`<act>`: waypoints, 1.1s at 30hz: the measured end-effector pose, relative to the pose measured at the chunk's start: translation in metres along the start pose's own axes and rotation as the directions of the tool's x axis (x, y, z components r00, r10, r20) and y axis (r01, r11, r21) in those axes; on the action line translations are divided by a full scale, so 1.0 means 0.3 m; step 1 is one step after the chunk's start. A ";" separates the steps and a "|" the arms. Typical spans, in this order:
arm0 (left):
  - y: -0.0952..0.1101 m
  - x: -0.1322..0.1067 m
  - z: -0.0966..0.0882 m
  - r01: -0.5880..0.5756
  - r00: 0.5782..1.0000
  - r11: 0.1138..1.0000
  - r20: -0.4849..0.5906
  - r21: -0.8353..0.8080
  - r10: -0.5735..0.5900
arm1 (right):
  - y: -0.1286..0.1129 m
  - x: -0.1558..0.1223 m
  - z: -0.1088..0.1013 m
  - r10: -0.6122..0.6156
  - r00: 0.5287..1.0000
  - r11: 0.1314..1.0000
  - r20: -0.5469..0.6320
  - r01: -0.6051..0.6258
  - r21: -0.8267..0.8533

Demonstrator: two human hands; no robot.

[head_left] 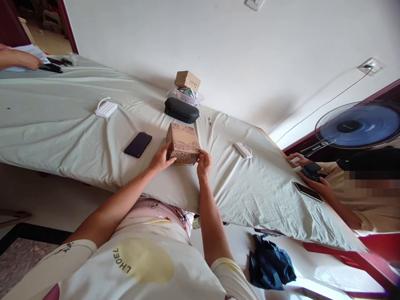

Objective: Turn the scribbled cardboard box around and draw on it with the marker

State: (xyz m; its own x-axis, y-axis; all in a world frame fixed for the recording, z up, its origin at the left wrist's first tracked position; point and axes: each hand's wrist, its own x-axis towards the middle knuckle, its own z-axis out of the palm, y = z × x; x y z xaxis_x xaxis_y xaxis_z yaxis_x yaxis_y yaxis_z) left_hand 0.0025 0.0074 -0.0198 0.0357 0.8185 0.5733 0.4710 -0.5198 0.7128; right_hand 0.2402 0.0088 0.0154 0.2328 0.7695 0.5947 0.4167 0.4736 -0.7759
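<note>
A brown cardboard box (184, 143) with dark swirling line patterns rests on the cloth-covered table in front of me. My left hand (161, 157) grips its left side, thumb along the near lower edge. At its near right corner, my right hand (203, 162) pinches the cardboard between thumb and bent fingers. The box's underside is hidden, and its top looks closed. Left of it lies a dark smartphone (138, 144). Just behind the box is a black zip case (181, 110).
Behind the case stands a clear plastic tub (195, 100) with a small plain box (187, 80) on top. White corded devices (106, 108) lie on both sides. A person (331, 183) at right holds a dark object near a fan (359, 125); another person's hand (29, 59) is far left.
</note>
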 end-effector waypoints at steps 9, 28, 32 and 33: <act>-0.006 -0.005 0.012 -0.005 0.999 0.994 0.051 0.113 -0.001 | 0.009 0.007 0.007 0.115 0.990 0.989 -0.079 -0.107 0.103; 0.014 0.014 -0.030 -0.146 0.945 0.989 -0.292 0.011 0.143 | -0.013 -0.002 -0.008 0.241 0.955 0.958 0.171 -0.262 0.113; 0.023 0.013 -0.036 -0.205 0.940 0.978 -0.269 0.050 0.210 | -0.019 0.000 -0.021 0.231 0.954 0.966 0.193 -0.249 0.075; 0.025 0.013 -0.037 -0.211 0.941 0.976 -0.258 0.056 0.218 | -0.019 0.001 -0.022 0.229 0.954 0.967 0.194 -0.245 0.066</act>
State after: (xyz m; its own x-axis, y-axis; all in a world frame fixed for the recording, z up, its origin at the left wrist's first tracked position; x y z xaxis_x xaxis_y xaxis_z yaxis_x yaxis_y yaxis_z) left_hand -0.0037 0.0040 -0.0079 -0.0916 0.5940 0.7993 0.5012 -0.6661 0.5524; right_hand 0.2438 0.0035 0.0215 0.1466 0.9256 0.3488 0.2879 0.2975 -0.9103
